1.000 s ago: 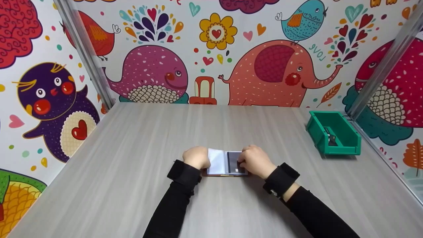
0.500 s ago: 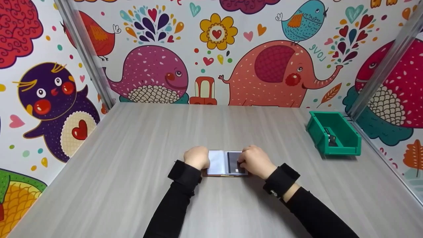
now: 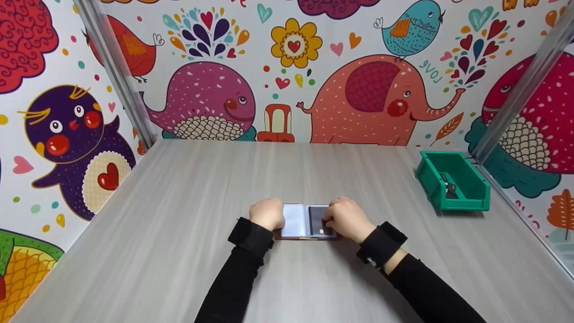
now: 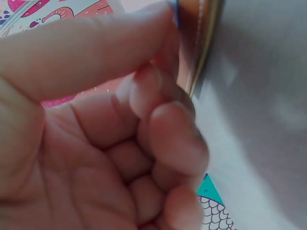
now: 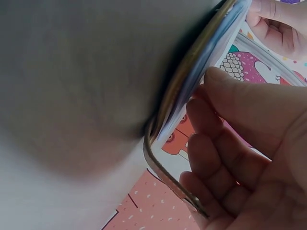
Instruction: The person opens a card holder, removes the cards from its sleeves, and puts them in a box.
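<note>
A brown card holder (image 3: pixel 293 220) lies spread open on the table, a pale clear sleeve on its left side. On its right side is a dark card (image 3: pixel 316 220) with a small light square near the bottom. My left hand (image 3: pixel 267 214) grips the holder's left edge; in the left wrist view the thumb and forefinger meet at the stitched brown cover (image 4: pixel 194 40), other fingers curled. My right hand (image 3: pixel 349 219) pinches at the card's right side, covering part of it. In the right wrist view, the thumb tip is at the sleeves' edge and a strap (image 5: pixel 165 177) sticks out below.
A green bin (image 3: pixel 466 205) stands at the right of the table, with small black items (image 3: pixel 450 188) inside. Patterned walls and metal posts (image 3: pixel 522 96) border the table (image 3: pixel 215 179) at the back and sides.
</note>
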Action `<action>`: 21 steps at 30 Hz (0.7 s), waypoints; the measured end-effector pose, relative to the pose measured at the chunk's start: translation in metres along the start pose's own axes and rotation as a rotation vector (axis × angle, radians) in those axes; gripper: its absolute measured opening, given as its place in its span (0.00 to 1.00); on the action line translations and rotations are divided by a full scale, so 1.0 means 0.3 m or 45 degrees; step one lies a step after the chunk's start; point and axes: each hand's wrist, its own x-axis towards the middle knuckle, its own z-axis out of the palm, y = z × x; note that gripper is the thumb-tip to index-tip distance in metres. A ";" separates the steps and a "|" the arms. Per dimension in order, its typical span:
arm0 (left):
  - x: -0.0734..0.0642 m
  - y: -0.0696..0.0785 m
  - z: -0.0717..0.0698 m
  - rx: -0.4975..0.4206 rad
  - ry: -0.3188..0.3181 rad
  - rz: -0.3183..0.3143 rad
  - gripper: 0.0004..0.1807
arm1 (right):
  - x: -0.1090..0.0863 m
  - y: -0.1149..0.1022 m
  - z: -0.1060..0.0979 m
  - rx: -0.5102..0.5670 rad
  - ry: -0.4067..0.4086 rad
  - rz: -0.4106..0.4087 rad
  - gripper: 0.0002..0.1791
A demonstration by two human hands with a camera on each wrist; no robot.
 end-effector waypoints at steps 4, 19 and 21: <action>0.001 0.000 -0.001 -0.002 -0.006 -0.003 0.06 | 0.000 0.007 -0.005 0.031 -0.014 0.007 0.07; 0.003 -0.002 -0.002 -0.016 -0.018 -0.013 0.07 | 0.005 0.044 -0.031 0.021 0.077 0.074 0.08; 0.004 -0.002 -0.002 -0.014 -0.012 -0.011 0.07 | 0.002 0.048 -0.027 0.011 0.081 0.073 0.08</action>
